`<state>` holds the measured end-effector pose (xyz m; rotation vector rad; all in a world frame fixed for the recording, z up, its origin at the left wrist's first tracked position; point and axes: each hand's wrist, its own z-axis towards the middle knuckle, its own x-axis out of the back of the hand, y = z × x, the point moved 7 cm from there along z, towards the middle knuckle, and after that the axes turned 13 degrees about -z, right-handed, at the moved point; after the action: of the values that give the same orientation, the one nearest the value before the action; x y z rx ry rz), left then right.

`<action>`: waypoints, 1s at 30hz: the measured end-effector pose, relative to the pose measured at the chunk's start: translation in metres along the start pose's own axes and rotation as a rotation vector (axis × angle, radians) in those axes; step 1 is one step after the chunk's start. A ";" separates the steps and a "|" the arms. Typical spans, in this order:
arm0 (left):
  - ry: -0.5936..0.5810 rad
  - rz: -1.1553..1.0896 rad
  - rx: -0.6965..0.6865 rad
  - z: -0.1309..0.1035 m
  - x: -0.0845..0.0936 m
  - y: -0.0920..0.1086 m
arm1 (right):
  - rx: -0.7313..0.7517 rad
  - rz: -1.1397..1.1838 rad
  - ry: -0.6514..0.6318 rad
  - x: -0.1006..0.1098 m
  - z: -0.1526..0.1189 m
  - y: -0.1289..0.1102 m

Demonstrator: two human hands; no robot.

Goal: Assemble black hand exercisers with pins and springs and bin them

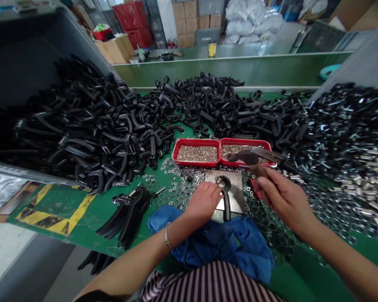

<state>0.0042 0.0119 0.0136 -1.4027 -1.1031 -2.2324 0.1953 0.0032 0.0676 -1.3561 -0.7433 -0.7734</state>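
Observation:
My right hand (285,197) is closed round the wooden handle of a claw hammer (250,156), raised above the right side of a metal plate (236,184). On that plate lies a black hook-ended handle (227,203), its curved end away from me. My left hand (204,199) rests at the plate with its fingers pinched at the hooked end, where a small shiny metal piece (219,180) shows. Whether the fingertips grip that piece or the handle itself is partly hidden. A blue cloth (220,247) lies bunched in front of the plate.
Two red trays (196,163) of small metal parts stand behind the plate. Loose metal rings (173,188) surround it. Black handles are heaped (113,126) at the left and back, with several more stacked (129,214) near my left arm. Metal sleeves (365,180) pile up at right.

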 end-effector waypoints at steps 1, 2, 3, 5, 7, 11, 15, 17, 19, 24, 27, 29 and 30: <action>-0.034 0.014 -0.010 -0.005 -0.003 0.002 | 0.045 -0.073 0.012 -0.001 0.004 -0.005; -0.061 0.026 -0.011 -0.008 -0.006 0.002 | 0.091 -0.148 -0.027 -0.006 0.009 -0.009; -0.081 0.034 -0.006 -0.009 -0.008 0.001 | 0.136 -0.212 -0.104 -0.015 0.013 -0.012; -0.097 0.049 -0.003 -0.009 -0.011 0.000 | 0.207 -0.268 -0.250 -0.030 0.019 -0.014; -0.089 0.064 -0.007 -0.006 -0.011 0.000 | 0.242 -0.246 -0.239 -0.031 0.025 -0.017; -0.071 0.074 0.031 -0.008 -0.004 0.006 | 0.249 -0.285 -0.164 -0.027 0.028 -0.017; 0.010 0.135 0.256 -0.022 0.008 0.007 | 0.302 -0.248 -0.255 -0.033 0.011 -0.018; -0.012 0.180 0.341 -0.028 0.006 0.005 | 0.301 -0.243 -0.230 -0.033 -0.001 -0.018; -0.078 0.199 0.372 -0.029 -0.001 0.003 | 0.281 -0.280 -0.263 -0.036 -0.011 -0.016; -0.195 0.193 0.390 -0.022 -0.011 0.000 | 0.256 -0.155 -0.228 -0.034 0.000 -0.013; -0.219 0.187 0.401 -0.017 -0.009 0.000 | 0.192 -0.178 -0.177 -0.031 0.020 -0.007; -0.219 0.182 0.418 -0.015 -0.009 0.000 | 0.157 -0.138 -0.315 -0.040 0.026 -0.002; -0.212 0.177 0.416 -0.015 -0.008 0.000 | 0.124 -0.073 -0.377 -0.043 0.025 0.003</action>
<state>-0.0017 -0.0005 0.0027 -1.5035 -1.3562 -1.6404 0.1732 0.0301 0.0324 -1.3836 -1.1238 -0.5219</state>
